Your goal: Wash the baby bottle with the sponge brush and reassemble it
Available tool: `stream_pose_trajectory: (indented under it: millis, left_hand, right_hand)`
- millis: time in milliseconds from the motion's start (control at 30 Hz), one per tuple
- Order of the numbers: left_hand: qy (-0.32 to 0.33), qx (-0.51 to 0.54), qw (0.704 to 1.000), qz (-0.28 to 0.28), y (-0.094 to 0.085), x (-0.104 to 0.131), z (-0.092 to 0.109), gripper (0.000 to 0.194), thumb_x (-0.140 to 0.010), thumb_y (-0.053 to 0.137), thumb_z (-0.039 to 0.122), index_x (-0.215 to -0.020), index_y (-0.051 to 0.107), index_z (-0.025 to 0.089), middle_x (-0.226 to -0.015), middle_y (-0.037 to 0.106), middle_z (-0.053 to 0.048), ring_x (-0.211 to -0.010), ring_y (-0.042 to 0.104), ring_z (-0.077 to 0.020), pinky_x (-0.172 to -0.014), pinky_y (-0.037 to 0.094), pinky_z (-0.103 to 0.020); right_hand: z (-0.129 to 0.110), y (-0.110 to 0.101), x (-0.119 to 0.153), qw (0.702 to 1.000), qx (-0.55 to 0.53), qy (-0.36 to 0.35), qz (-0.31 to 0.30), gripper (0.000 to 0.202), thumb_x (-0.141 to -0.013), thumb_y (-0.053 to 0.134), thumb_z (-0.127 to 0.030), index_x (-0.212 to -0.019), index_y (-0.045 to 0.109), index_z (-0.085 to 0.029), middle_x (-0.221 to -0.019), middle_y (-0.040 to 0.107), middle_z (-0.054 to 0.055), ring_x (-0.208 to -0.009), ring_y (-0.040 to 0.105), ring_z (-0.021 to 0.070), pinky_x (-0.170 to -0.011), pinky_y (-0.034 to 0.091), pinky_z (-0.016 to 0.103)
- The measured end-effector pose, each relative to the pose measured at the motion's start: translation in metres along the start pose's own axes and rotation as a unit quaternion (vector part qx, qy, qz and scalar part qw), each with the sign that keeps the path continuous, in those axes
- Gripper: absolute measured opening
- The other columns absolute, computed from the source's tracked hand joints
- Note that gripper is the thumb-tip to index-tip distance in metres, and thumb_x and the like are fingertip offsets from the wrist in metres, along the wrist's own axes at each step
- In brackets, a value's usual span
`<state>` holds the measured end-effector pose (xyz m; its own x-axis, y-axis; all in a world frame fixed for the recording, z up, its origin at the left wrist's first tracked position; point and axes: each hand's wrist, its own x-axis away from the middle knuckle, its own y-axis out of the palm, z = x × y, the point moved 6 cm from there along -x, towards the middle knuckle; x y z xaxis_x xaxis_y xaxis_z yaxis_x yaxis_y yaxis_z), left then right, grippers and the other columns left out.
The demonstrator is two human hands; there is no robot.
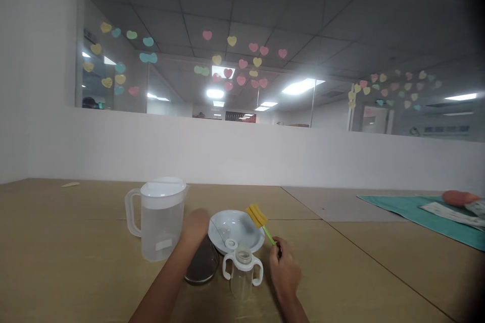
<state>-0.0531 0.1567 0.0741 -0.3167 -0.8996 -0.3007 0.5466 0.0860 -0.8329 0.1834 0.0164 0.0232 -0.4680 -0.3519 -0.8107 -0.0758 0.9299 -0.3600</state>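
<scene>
My right hand (285, 268) is closed round the handle of a bottle brush (258, 216), which has a yellow sponge head and a green stem. The sponge end tilts up over the right rim of a white bowl (248, 232). Small bottle parts (231, 244) lie in the bowl. In front of it stands a clear baby bottle (242, 277) with a white two-handled collar and an uncovered mouth. My left hand (197, 224) is blurred between the pitcher and the bowl, above a dark rounded object (202, 265). Its fingers are smeared by motion.
A translucent pitcher (161, 227) with a white lid stands left of my left arm. Far right, a teal cloth (401, 214) carries an orange-red object (458, 198) and a pale cloth strip. A white wall (242, 154) with a window rises behind the wooden table (68, 252).
</scene>
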Motion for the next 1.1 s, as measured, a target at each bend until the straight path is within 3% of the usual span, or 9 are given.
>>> stream_pose_trajectory:
  millis: [200, 367, 533, 633, 700, 767, 900, 967, 1100]
  left_hand:
    - [0.101, -0.037, 0.994, -0.035, 0.035, -0.002, 0.039, 0.039, -0.079, 0.05, 0.025, -0.117, 0.056, 0.019, -0.119, 0.056, -0.016, -0.109, 0.052, -0.0281, -0.093, 0.037, -0.04]
    - [0.128, -0.031, 0.989, -0.073, 0.06, -0.002, 0.034, 0.035, -0.071, 0.056, 0.024, -0.105, 0.064, 0.023, -0.107, 0.065, -0.009, -0.103, 0.056, -0.0258, -0.096, 0.036, -0.039]
    - [0.124, -0.002, 0.991, -0.045, 0.051, -0.008, 0.034, 0.047, -0.072, 0.053, 0.016, -0.118, 0.056, 0.025, -0.114, 0.061, -0.008, -0.108, 0.053, -0.0235, -0.098, 0.034, -0.036]
    - [0.096, 0.111, 0.989, 0.03, 0.03, -0.012, 0.041, 0.053, -0.078, 0.049, 0.02, -0.13, 0.043, 0.024, -0.119, 0.055, -0.009, -0.109, 0.051, -0.0208, -0.097, 0.035, -0.033]
    - [0.067, 0.265, 0.958, 0.089, 0.014, -0.013, 0.044, 0.048, -0.081, 0.048, 0.025, -0.128, 0.044, 0.02, -0.117, 0.055, -0.01, -0.106, 0.052, -0.0199, -0.094, 0.038, -0.032]
    - [0.04, 0.419, 0.901, 0.107, 0.005, -0.012, 0.046, 0.045, -0.082, 0.049, 0.03, -0.125, 0.046, 0.018, -0.112, 0.057, -0.01, -0.1, 0.055, -0.0185, -0.089, 0.042, -0.031]
    - [-0.008, 0.591, 0.805, 0.044, 0.008, -0.006, 0.056, 0.048, -0.08, 0.056, 0.037, -0.122, 0.042, 0.018, -0.097, 0.061, -0.007, -0.084, 0.061, -0.0141, -0.077, 0.048, -0.027]
    - [-0.02, 0.607, 0.794, 0.025, 0.01, -0.002, 0.06, 0.05, -0.077, 0.06, 0.04, -0.118, 0.042, 0.019, -0.09, 0.062, -0.005, -0.079, 0.062, -0.0129, -0.076, 0.048, -0.027]
    - [0.002, 0.591, 0.806, 0.02, 0.007, 0.002, 0.07, 0.051, -0.078, 0.057, 0.047, -0.117, 0.041, 0.018, -0.087, 0.064, -0.006, -0.075, 0.064, -0.0141, -0.074, 0.048, -0.029]
  right_hand:
    - [0.002, 0.004, -0.002, 1.0, -0.016, 0.016, -0.022, 0.03, -0.077, 0.035, -0.027, -0.084, 0.064, -0.021, -0.074, 0.066, 0.006, -0.055, 0.056, 0.0162, -0.044, 0.031, 0.025]
    - [0.005, 0.005, -0.001, 1.0, -0.028, 0.009, -0.007, 0.028, -0.077, 0.036, -0.028, -0.082, 0.063, -0.023, -0.072, 0.066, 0.005, -0.053, 0.055, 0.0157, -0.043, 0.03, 0.025]
    - [0.002, 0.001, -0.001, 1.0, -0.02, 0.0, 0.0, 0.03, -0.078, 0.036, -0.027, -0.089, 0.063, -0.022, -0.075, 0.065, 0.005, -0.057, 0.057, 0.0161, -0.044, 0.033, 0.024]
    - [-0.003, -0.003, -0.001, 0.999, -0.036, -0.023, 0.01, 0.035, -0.079, 0.035, -0.028, -0.101, 0.062, -0.019, -0.084, 0.064, 0.006, -0.067, 0.059, 0.0168, -0.051, 0.041, 0.024]
    - [-0.009, -0.004, 0.0, 0.996, -0.063, -0.06, 0.012, 0.036, -0.081, 0.035, -0.027, -0.104, 0.061, -0.018, -0.089, 0.063, 0.008, -0.073, 0.06, 0.0169, -0.059, 0.045, 0.025]
    - [-0.016, -0.004, 0.001, 0.99, -0.097, -0.105, 0.007, 0.036, -0.083, 0.034, -0.025, -0.106, 0.06, -0.017, -0.092, 0.063, 0.008, -0.079, 0.06, 0.0166, -0.067, 0.047, 0.026]
    - [-0.025, -0.001, 0.004, 0.978, -0.127, -0.168, -0.002, 0.034, -0.086, 0.037, -0.023, -0.113, 0.058, -0.018, -0.093, 0.062, 0.008, -0.085, 0.059, 0.0155, -0.075, 0.048, 0.027]
    - [-0.027, -0.001, 0.005, 0.975, -0.12, -0.189, 0.003, 0.034, -0.087, 0.039, -0.023, -0.115, 0.058, -0.02, -0.091, 0.062, 0.007, -0.084, 0.059, 0.0152, -0.076, 0.048, 0.027]
    - [-0.03, 0.0, 0.008, 0.969, -0.107, -0.221, 0.0, 0.036, -0.088, 0.037, -0.023, -0.118, 0.057, -0.023, -0.089, 0.062, 0.006, -0.081, 0.06, 0.014, -0.074, 0.049, 0.025]
